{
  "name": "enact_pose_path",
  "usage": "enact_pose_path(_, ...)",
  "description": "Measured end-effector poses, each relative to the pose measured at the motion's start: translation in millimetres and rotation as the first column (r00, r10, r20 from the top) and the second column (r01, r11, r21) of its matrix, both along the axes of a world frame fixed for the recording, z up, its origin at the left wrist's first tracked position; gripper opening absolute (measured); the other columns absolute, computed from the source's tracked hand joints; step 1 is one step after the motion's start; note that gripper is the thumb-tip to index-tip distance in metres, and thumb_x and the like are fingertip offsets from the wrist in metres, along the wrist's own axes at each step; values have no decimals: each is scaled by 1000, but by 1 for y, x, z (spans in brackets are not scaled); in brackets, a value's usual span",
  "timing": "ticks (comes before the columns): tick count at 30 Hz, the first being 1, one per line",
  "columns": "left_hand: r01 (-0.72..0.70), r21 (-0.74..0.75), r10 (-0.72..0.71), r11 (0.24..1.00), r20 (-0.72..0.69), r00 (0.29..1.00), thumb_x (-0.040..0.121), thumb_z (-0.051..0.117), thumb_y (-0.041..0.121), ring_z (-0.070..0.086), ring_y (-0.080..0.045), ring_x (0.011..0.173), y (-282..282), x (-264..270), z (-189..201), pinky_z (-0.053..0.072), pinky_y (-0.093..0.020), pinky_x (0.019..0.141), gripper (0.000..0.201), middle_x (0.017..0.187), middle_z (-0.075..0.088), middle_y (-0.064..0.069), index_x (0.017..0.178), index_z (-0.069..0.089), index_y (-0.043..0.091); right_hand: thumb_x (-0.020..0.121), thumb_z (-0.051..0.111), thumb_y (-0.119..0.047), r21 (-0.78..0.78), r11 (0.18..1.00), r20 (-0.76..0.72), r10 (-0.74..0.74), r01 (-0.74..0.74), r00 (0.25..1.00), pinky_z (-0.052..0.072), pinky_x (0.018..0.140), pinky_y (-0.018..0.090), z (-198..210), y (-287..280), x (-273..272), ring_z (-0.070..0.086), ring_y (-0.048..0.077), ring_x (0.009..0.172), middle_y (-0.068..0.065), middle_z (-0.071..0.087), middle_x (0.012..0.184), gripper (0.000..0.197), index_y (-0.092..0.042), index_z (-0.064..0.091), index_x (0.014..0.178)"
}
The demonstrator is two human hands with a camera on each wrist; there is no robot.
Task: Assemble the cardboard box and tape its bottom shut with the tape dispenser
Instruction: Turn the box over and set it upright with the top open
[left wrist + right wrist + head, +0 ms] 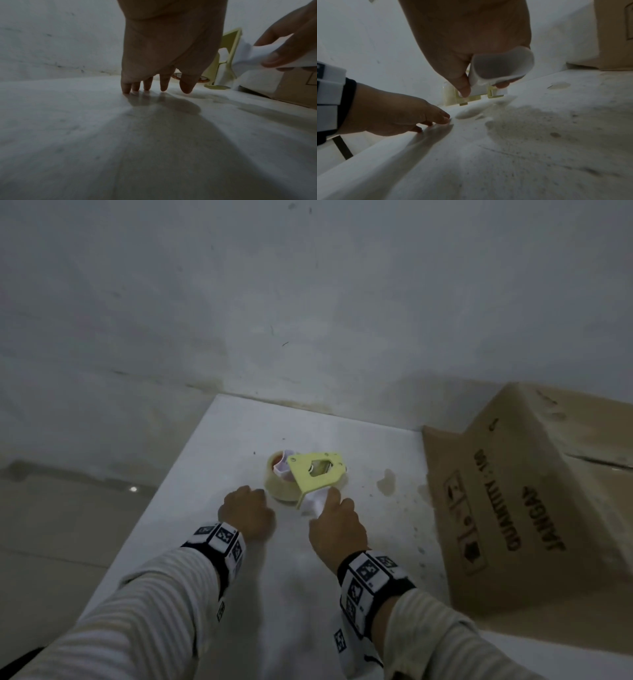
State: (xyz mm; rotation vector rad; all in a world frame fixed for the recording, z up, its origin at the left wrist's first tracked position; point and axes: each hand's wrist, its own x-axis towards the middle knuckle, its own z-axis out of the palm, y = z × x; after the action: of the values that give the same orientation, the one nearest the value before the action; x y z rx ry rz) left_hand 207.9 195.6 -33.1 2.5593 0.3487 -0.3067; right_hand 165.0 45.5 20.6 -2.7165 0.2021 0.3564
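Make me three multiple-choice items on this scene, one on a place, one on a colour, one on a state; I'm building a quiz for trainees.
1. Where is the box relative to the dispenser?
A. To its right
B. To its left
C. Under it

2. What colour is the dispenser's frame?
A. Red
B. Pale yellow
C. Black

3. What is the right hand doing?
A. Lying flat on the table
B. Lifting the box
C. Pinching the white handle of the dispenser

Answers:
1 A: in the head view the box stands at the right side of the table, the dispenser near the middle.
2 B: its frame is pale yellow.
3 C: the right hand has thumb and fingers on the handle; the left hand only touches the table with its fingertips.
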Motion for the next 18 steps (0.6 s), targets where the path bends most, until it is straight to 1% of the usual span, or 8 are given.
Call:
enact_pose_path(1,6,49,-4,999,-36,999,49,48,34,57,-19,49,5,9,-18,46,-25,45,16,57,54,7,47,57,22,91,50,-28,-13,1000,4,-1,1,1000,45,93,39,-6,3,8,50,31,118,14,39,133,65,-16,18,146)
enact_pose_path(3,-20,181,16,983,25,1000,46,37,56,67,-11,61,10,18,-26,54,-24,49,41,69,67,13,61,69,34,92,51,-30,-15,1000,12,-21,22,1000,45,94,40,-17,7,23,49,30,118,13,39,132,65,-17,18,147)
enact_pose_path(5,75,268,-51,960,-95,994,52,35,60,68,-18,91,10,20,-9,57,-35,73,57,98,69,6,89,71,36,92,52,-32,-15,999,26,-41,42,999,44,95,40,-24,10,36,48,31,118,13,39,132,66,-17,19,146)
enact_pose_path(7,83,204,-81,975,-20,997,71,40,55,41,-28,130,2,27,-10,34,-47,104,61,139,46,-4,125,53,30,91,53,-35,-13,999,37,-50,51,998,44,95,40,-28,11,45,48,31,119,13,39,131,67,-17,19,146)
enact_pose_path(8,60,179,-61,982,-1,998,77,45,54,26,-30,139,-2,30,-13,21,-49,111,63,150,32,-4,135,42,29,91,54,-36,-6,998,41,-55,55,998,44,96,41,-30,12,48,47,31,119,13,39,131,67,-17,20,145)
enact_pose_path(11,7,198,-18,980,53,998,81,52,52,11,-29,146,-5,38,-22,9,-52,115,69,158,17,-1,143,30,29,90,56,-35,45,996,20,-79,78,997,43,97,41,-35,12,57,46,31,121,13,39,132,68,-17,20,145)
enact_pose_path(15,33,190,-35,981,4,999,83,50,54,5,-31,147,-1,43,-26,8,-55,116,72,159,11,-2,145,24,30,87,54,-21,140,984,-10,-110,111,994,43,100,42,-42,11,59,44,32,122,14,40,133,64,-17,23,144)
enact_pose_path(18,64,184,-59,981,-36,998,85,49,54,3,-32,147,-1,42,-20,8,-54,116,74,160,7,-3,148,20,27,86,53,-19,180,978,-39,-95,101,995,43,100,42,-39,8,57,44,32,122,15,40,133,64,-18,23,143)
